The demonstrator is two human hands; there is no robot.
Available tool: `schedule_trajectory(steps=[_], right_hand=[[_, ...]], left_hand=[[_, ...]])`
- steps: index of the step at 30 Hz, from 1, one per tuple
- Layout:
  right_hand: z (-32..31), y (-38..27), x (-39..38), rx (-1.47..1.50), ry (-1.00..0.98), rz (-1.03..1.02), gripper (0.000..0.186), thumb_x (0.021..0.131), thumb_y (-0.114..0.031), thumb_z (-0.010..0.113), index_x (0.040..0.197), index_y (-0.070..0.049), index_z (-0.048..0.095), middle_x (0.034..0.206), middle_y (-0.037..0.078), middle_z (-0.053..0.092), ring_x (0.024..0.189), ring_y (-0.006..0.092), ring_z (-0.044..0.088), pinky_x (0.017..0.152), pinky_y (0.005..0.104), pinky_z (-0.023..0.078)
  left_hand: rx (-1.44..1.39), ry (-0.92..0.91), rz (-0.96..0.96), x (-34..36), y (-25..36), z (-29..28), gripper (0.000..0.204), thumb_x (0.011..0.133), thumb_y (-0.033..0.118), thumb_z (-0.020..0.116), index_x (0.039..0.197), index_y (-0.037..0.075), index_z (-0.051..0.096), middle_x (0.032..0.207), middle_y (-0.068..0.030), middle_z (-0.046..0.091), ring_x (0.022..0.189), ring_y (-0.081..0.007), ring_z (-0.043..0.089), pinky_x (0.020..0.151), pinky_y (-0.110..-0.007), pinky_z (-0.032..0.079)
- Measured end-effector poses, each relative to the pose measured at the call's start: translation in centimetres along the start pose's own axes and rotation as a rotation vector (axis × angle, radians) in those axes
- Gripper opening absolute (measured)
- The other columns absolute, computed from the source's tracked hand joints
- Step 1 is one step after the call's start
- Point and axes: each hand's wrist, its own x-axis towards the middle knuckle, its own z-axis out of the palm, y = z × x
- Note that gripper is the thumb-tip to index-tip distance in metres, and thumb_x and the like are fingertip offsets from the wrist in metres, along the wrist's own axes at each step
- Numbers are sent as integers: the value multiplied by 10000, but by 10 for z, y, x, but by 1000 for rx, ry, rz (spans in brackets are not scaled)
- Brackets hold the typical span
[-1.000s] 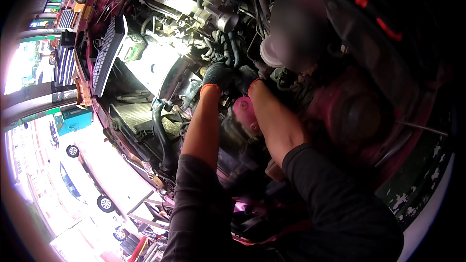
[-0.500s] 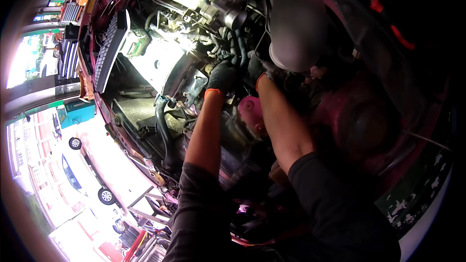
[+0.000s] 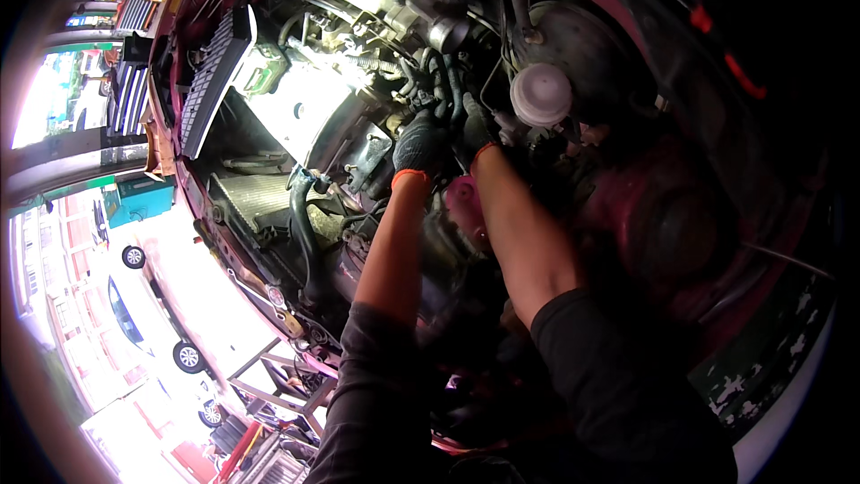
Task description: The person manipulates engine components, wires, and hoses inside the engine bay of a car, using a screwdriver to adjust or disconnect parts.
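Observation:
Both my hands are in dark gloves with orange cuffs, deep in a car's engine bay. My left hand [image 3: 419, 144] is curled closed, back of the glove up, below a cluster of black hoses [image 3: 454, 85]. What its fingers grip is hidden. Close beside it, my right hand [image 3: 478, 130] reaches in by the same hoses, one digit pointing up and the others folded out of sight. A round, whitish reservoir cap [image 3: 541, 92] stands just right of this hand. Under the forearms sits a pink-red rounded part [image 3: 463, 201].
At the left are a brightly lit metal shield [image 3: 291, 112], a radiator [image 3: 269, 206] and a thick black hose [image 3: 305, 237]. A large round dark booster [image 3: 587, 45] fills the upper right. Beyond the car's edge, a white car [image 3: 143, 314] is parked outside.
The view has shifted slightly, carrying the engine parts a little to the right. A blurred grey patch over the booster is gone. My hands stay by the hoses with little movement.

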Motion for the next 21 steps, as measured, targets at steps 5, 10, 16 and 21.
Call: schedule_trajectory(steps=[5, 10, 16, 21], right_hand=[[19, -7, 1, -2, -36, -24, 392, 1022, -347, 420, 1277, -71, 532, 1154, 119, 606, 1052, 242, 581, 961, 375, 478], [36, -2, -7, -89, -31, 55, 378, 1022, -340, 425, 1262, -73, 542, 1136, 113, 615, 1030, 235, 591, 935, 369, 488], [-6, 23, -53, -136, 81, 126, 362, 1021, -332, 431, 1245, -75, 553, 1115, 106, 626, 1005, 228, 603, 904, 361, 500], [5, 2, -41, -180, 72, 122, 349, 1020, -325, 436, 1231, -76, 562, 1098, 99, 636, 984, 222, 613, 878, 355, 510]], left_hand=[[8, 66, 67, 12, -6, 11, 470, 803, 405, 685, 1070, 19, 654, 1046, -248, 658, 1024, -392, 627, 863, -440, 485], [236, -51, 64, 25, -22, 7, 569, 811, 471, 655, 1185, 47, 594, 1107, -258, 639, 1049, -403, 617, 876, -467, 485], [196, 54, 27, -6, 1, 11, 442, 899, 460, 558, 1237, 177, 564, 1043, -252, 626, 992, -436, 617, 823, -511, 487], [372, 140, 216, -2, -8, 29, 344, 877, 362, 557, 1181, 211, 610, 1051, -183, 638, 916, -411, 637, 758, -508, 518]])
